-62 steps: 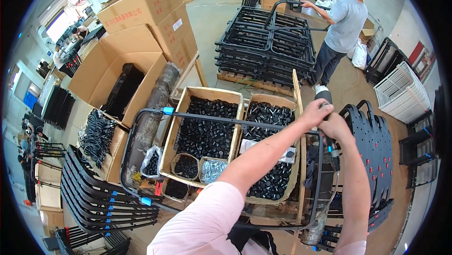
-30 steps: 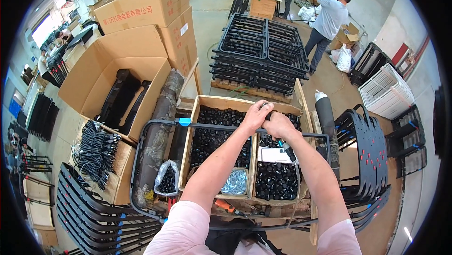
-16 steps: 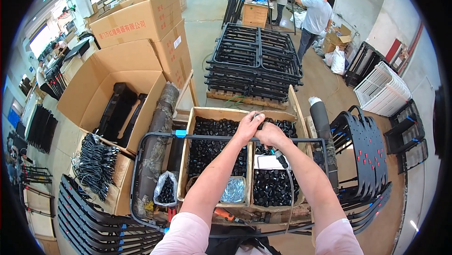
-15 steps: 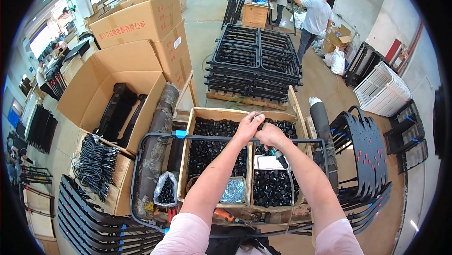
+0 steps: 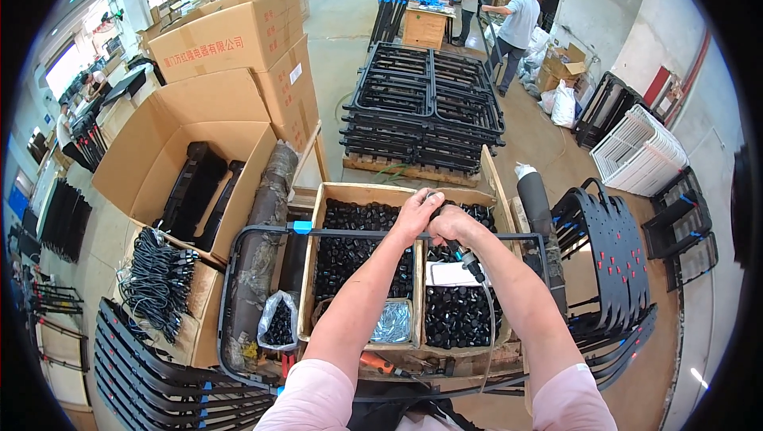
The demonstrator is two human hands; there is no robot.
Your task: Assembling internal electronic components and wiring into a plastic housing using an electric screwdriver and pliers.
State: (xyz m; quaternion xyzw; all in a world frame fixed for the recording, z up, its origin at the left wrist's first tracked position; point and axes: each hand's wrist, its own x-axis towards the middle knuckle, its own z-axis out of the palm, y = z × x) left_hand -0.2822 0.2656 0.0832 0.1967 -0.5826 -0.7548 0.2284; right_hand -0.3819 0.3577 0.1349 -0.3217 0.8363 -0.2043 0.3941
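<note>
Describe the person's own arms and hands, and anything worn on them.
Short, pale pink sleeves cover the upper arms; both forearms are bare. The left hand and right hand are ungloved, and no watch shows on either wrist.

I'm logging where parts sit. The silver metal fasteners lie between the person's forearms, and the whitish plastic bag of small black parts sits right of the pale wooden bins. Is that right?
Not quite: the whitish plastic bag of small black parts sits left of the pale wooden bins, as the head view shows. The silver metal fasteners do lie between the person's forearms.
</note>
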